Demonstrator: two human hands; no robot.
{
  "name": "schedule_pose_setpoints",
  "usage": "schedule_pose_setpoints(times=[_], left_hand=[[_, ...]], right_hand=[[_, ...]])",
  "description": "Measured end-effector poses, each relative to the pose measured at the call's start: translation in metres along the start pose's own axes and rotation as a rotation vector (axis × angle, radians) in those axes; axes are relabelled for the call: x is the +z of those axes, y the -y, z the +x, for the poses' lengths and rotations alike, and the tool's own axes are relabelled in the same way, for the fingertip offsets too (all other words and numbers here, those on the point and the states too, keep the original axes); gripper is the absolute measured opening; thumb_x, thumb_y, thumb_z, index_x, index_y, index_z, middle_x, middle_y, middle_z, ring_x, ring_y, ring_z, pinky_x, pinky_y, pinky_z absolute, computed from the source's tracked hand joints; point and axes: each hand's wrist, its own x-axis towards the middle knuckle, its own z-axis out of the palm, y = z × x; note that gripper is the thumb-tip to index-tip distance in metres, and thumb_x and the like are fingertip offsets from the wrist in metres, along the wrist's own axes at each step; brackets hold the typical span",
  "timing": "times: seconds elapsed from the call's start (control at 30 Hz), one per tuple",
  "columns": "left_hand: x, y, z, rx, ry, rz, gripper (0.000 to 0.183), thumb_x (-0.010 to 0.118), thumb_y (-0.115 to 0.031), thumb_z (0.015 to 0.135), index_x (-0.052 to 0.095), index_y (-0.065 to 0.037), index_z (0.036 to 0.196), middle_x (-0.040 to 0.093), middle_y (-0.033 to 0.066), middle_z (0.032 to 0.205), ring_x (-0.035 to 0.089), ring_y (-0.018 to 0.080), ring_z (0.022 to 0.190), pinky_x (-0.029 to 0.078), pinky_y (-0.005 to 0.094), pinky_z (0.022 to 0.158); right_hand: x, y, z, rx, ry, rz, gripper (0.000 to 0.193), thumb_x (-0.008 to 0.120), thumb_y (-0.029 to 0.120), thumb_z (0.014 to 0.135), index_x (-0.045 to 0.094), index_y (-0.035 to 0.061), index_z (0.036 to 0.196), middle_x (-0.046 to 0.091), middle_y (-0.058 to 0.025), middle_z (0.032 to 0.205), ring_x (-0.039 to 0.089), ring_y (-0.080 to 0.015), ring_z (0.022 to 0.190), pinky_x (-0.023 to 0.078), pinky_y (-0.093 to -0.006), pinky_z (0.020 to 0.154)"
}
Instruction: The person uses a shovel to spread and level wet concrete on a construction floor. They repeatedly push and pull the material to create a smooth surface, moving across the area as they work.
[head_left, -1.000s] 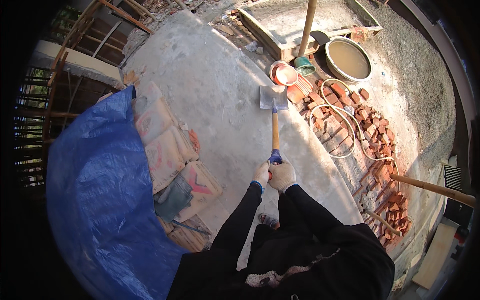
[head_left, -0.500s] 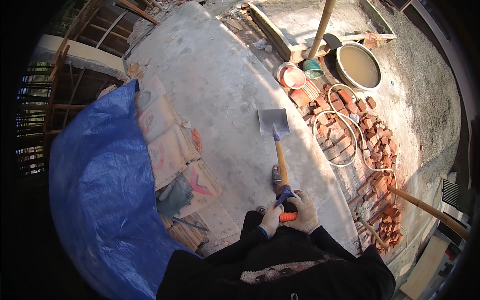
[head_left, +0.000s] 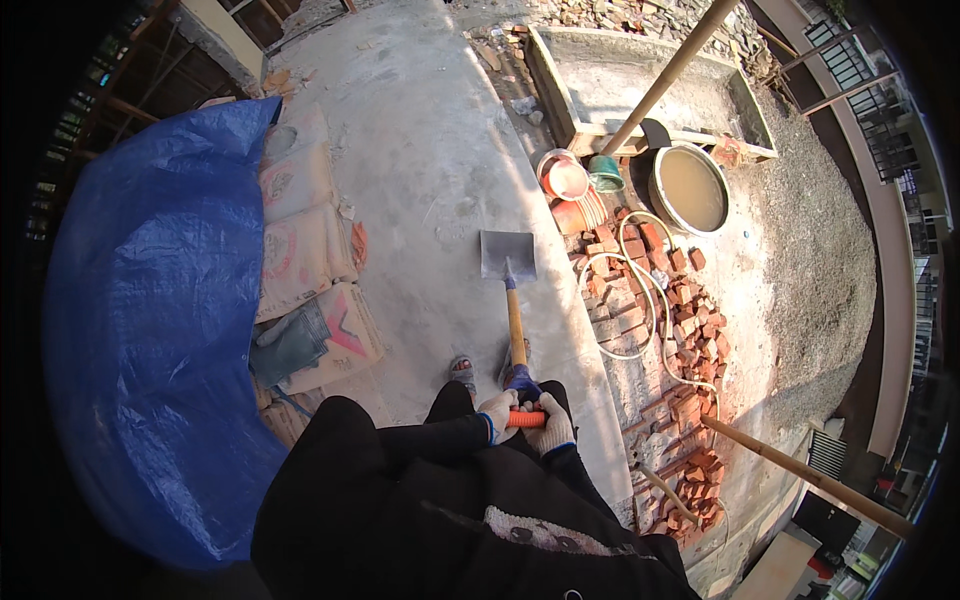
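Both hands wear pale knit gloves and meet at the orange grip of a shovel [head_left: 515, 322]. My left hand [head_left: 496, 415] is closed at the grip's left end. On the other end my right hand [head_left: 552, 428] is wrapped round it. The shovel has a wooden shaft, a blue-purple yoke below the grip and a square grey metal blade [head_left: 508, 257]. It points away from me over the concrete slab [head_left: 410, 170], its blade bare. My sandalled feet stand just beneath the shaft.
Left of me lie stacked paper sacks [head_left: 300, 250], partly under a blue tarp [head_left: 160, 320]. On the right are broken bricks [head_left: 690, 330], a looped hose [head_left: 655, 290], buckets [head_left: 565, 178], a tub of murky water [head_left: 690, 190], a framed mixing trough [head_left: 640, 80] and a gravel heap [head_left: 820, 260].
My view has turned and shifted, so the sacks, tarp and bricks sit further left. Both hands stay on the shovel's grip, and the blade still points away from me.
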Motion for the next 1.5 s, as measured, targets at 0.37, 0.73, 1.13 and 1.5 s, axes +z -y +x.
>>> schedule_pose_setpoints(times=[0.37, 0.73, 1.13, 1.5], left_hand=[[0.114, -0.055, 0.028, 0.402, -0.137, 0.006, 0.05, 0.06, -0.038, 0.093, 0.051, 0.002, 0.122, 0.054, 0.0123, 0.106, 0.061, 0.0256, 0.091, 0.055, 0.0417, 0.074], [0.175, 0.015, 0.002, 0.179, -0.252, 0.006, 0.029, 0.054, -0.03, 0.098, 0.062, -0.002, 0.102, 0.06, 0.0055, 0.081, 0.06, 0.0163, 0.061, 0.05, 0.0289, 0.052], [0.21, -0.012, 0.034, 0.269, -0.116, 0.209, 0.032, 0.042, -0.035, 0.101, 0.057, -0.009, 0.093, 0.062, 0.004, 0.081, 0.062, 0.0188, 0.065, 0.052, 0.0327, 0.055], [0.224, 0.028, 0.03, 0.312, -0.176, 0.273, 0.045, 0.044, -0.049, 0.098, 0.061, -0.007, 0.092, 0.062, 0.004, 0.085, 0.059, 0.016, 0.061, 0.043, 0.0318, 0.046]], right_hand=[[0.109, 0.077, 0.069, -0.34, -0.251, -0.33, 0.018, 0.071, 0.01, 0.08, 0.065, -0.0022, 0.093, 0.058, -0.0133, 0.072, 0.055, -0.0241, 0.056, 0.045, -0.0397, 0.049], [0.052, 0.151, 0.015, -0.258, -0.123, -0.421, 0.01, 0.066, 0.007, 0.083, 0.059, -0.0003, 0.085, 0.058, -0.0086, 0.069, 0.055, -0.0185, 0.049, 0.047, -0.0331, 0.043], [0.089, 0.198, 0.03, -0.307, -0.029, -0.47, 0.014, 0.063, 0.013, 0.087, 0.052, 0.0071, 0.08, 0.046, -0.0055, 0.063, 0.048, -0.0208, 0.05, 0.049, -0.0362, 0.048], [0.059, 0.213, 0.02, -0.349, -0.144, -0.544, 0.026, 0.063, 0.02, 0.086, 0.062, -0.0044, 0.095, 0.057, -0.0125, 0.067, 0.055, -0.0249, 0.051, 0.045, -0.0375, 0.046]])
